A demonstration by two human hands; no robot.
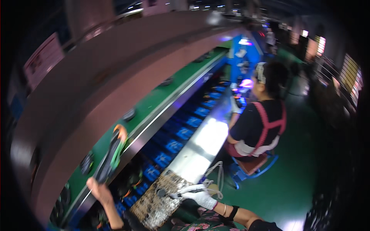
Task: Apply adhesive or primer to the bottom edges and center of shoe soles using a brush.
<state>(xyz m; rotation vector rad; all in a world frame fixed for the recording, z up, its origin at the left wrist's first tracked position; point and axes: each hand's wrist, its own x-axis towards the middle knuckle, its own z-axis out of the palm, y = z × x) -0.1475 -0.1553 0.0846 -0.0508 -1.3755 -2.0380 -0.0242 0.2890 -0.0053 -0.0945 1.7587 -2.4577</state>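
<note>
Left hand [99, 189] grips my black, orange-heeled shoe sole [112, 152] over the green conveyor belt [162, 96], gloved right hand [200, 196] closed on a brush [181, 193]; stretched, it might slip.

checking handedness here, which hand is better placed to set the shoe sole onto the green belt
Left. The left hand already holds the shoe sole up over the green belt; the gloved right hand holds a brush over the stained pad.

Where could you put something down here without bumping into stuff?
The shiny steel ledge is bare between the stained pad and the seated co-worker. The green belt has gaps between dark parts. It is crowded by the left hand holding a shoe sole, and by the gloved right hand with its tool.
</note>
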